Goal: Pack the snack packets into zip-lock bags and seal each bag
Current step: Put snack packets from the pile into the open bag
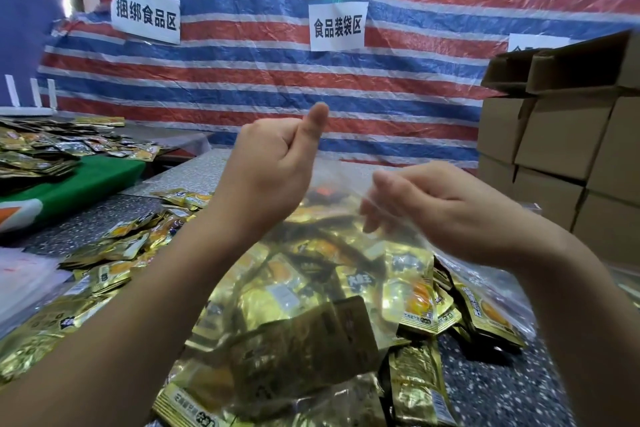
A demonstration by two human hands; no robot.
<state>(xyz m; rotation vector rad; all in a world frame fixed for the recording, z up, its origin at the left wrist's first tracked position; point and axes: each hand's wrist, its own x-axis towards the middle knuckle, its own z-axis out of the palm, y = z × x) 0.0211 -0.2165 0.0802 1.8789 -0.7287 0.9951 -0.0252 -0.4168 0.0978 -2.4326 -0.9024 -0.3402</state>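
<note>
A clear zip-lock bag (pixel 343 184), filled with gold snack packets (pixel 311 288), stands in front of me with its mouth raised. My left hand (pixel 273 170) pinches the bag's top edge on the left, thumb pointing up. On the right, my right hand (pixel 440 208) grips the same top edge, its fingers curled into the plastic. More loose gold packets (pixel 114 253) lie on the speckled table (pixel 502 392) to the left and under the bag.
Stacked cardboard boxes (pixel 561 135) rise at the right, one open on top. A second heap of packets (pixel 52 146) rests on a green cloth (pixel 86 177) at far left. A striped tarp wall (pixel 311 87) with paper labels stands behind. Flat plastic bags (pixel 24 274) lie at the left edge.
</note>
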